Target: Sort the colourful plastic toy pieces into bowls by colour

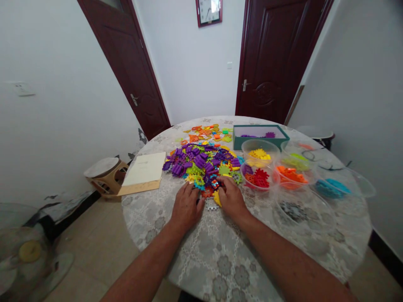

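At the pile's six o'clock edge on the table, the left hand is lying flat, grip released, while the right hand is pinching a yellow piece.

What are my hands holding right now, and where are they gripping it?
Cannot tell. Both the left hand and right hand rest at the near edge of the pile, fingertips among pieces.

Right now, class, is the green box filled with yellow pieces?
No: the green box shows only a few purple pieces; the yellow ones sit in a clear bowl.
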`<state>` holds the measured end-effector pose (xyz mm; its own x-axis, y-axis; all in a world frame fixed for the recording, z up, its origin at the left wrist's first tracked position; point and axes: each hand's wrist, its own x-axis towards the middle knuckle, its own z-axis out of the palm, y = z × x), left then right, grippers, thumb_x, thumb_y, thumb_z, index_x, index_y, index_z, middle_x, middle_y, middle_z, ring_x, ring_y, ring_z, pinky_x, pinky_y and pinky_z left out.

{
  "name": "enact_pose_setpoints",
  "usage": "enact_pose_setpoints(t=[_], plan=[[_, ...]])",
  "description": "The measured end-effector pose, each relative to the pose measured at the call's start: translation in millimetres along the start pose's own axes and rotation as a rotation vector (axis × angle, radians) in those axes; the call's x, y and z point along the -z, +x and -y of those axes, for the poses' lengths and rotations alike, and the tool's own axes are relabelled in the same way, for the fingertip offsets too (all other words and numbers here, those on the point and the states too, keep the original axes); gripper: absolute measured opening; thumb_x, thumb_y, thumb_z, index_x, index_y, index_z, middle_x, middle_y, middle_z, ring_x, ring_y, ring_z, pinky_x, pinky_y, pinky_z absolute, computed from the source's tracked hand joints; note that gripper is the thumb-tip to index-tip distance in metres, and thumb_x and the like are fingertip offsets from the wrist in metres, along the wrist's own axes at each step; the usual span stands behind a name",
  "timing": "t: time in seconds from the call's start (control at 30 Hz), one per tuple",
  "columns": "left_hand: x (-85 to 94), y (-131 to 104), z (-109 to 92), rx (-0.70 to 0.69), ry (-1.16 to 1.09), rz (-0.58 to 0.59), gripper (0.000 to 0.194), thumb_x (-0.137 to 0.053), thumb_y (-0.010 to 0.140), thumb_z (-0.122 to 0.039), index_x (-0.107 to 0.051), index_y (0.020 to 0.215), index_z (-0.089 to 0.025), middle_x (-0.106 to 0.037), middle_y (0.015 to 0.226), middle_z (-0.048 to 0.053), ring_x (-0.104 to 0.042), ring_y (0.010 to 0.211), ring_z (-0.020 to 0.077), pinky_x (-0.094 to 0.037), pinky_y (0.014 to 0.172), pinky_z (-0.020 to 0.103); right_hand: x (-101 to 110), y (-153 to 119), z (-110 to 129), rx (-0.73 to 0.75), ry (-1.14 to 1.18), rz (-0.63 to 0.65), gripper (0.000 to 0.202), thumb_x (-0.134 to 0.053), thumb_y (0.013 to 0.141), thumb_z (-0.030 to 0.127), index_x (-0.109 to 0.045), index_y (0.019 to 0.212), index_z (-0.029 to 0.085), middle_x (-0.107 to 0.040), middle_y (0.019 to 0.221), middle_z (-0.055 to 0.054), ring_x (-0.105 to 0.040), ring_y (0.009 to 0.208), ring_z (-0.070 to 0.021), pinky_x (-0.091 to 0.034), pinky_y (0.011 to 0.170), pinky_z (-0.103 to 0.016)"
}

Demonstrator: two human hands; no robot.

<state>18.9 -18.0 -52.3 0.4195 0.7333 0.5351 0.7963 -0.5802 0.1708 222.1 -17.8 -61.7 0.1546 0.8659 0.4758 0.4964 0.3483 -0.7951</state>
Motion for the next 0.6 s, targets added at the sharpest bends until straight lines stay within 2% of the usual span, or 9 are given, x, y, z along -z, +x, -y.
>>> enact_pose_setpoints(t=[0.1, 0.2, 0.27, 0.33, 0.43, 0.5, 0.6], plan=[[5.5, 0.4, -6.2, -0.007, -0.054, -0.059, 0.032, -0.062, 0.096, -0.03, -0.062, 0.126, -0.02, -0.062, 0.134, 0.017, -0.055, 0.133, 0.0327, -0.047, 0.114, 0.055, 4.6, 5.0, -6.9, -0.042, 0.017, -0.012, 0.042, -0.044, 0.084, 0.007, -0.071, 0.114, 0.018, -0.069, 0.117, -0.011, -0.065, 0.112, -0.0234, -0.051, 0.105, -0.039], [10.3, 3.4, -14.9, -0.006, -0.108, -0.058, 0.025, -0.06, 0.096, -0.028, -0.063, 0.12, -0.021, -0.064, 0.124, 0.015, -0.058, 0.124, 0.0308, -0.051, 0.109, 0.052, 11.8, 9.0, -7.7, -0.029, -0.032, -0.011, 0.045, -0.042, 0.083, 0.004, -0.071, 0.115, 0.017, -0.071, 0.115, -0.011, -0.065, 0.11, -0.0234, -0.052, 0.101, -0.038], [11.7, 5.1, -19.8, -0.023, -0.125, -0.024, 0.026, -0.059, 0.096, -0.028, -0.064, 0.12, -0.022, -0.065, 0.121, 0.014, -0.059, 0.122, 0.0305, -0.051, 0.108, 0.052, 18.5, 10.0, -3.3, 0.017, -0.138, 0.05, 0.047, -0.043, 0.082, 0.002, -0.071, 0.116, 0.018, -0.071, 0.115, -0.011, -0.064, 0.112, -0.0243, -0.05, 0.103, -0.039], [11.6, 5.8, -23.4, -0.082, -0.13, 0.032, 0.033, -0.06, 0.095, -0.028, -0.063, 0.128, -0.024, -0.065, 0.127, 0.013, -0.056, 0.129, 0.0312, -0.046, 0.115, 0.055, 26.2, 8.9, 4.2, 0.075, -0.307, 0.163, 0.042, -0.046, 0.083, 0.002, -0.071, 0.112, 0.018, -0.071, 0.113, -0.014, -0.063, 0.111, -0.0269, -0.048, 0.103, -0.04], [9.2, 5.3, -26.8, -0.159, -0.101, 0.103, 0.039, -0.064, 0.092, -0.03, -0.064, 0.132, -0.027, -0.063, 0.136, 0.011, -0.046, 0.142, 0.0339, -0.035, 0.123, 0.059, 36.6, 3.2, 15.9, 0.085, -0.56, 0.302, 0.023, -0.053, 0.089, 0.011, -0.071, 0.102, 0.018, -0.072, 0.104, -0.018, -0.065, 0.101, -0.0306, -0.048, 0.094, -0.042], [6.8, 4.7, -28.1, -0.162, -0.078, 0.12, 0.038, -0.067, 0.091, -0.033, -0.067, 0.129, -0.028, -0.061, 0.14, 0.012, -0.042, 0.147, 0.0361, -0.03, 0.125, 0.063, 41.2, -1.9, 20.2, 0.069, -0.618, 0.345, 0.014, -0.062, 0.091, 0.023, -0.07, 0.101, 0.019, -0.072, 0.102, -0.018, -0.066, 0.097, -0.0309, -0.048, 0.088, -0.04], [3.2, 4.6, -28.5, -0.143, -0.073, 0.114, 0.034, -0.069, 0.091, -0.039, -0.07, 0.123, -0.028, -0.06, 0.143, 0.012, -0.038, 0.15, 0.0372, -0.029, 0.124, 0.064, 44.0, -6.6, 19.6, 0.072, -0.579, 0.393, 0.028, -0.073, 0.085, 0.032, -0.068, 0.11, 0.022, -0.073, 0.108, -0.015, -0.068, 0.098, -0.0302, -0.047, 0.086, -0.037]])
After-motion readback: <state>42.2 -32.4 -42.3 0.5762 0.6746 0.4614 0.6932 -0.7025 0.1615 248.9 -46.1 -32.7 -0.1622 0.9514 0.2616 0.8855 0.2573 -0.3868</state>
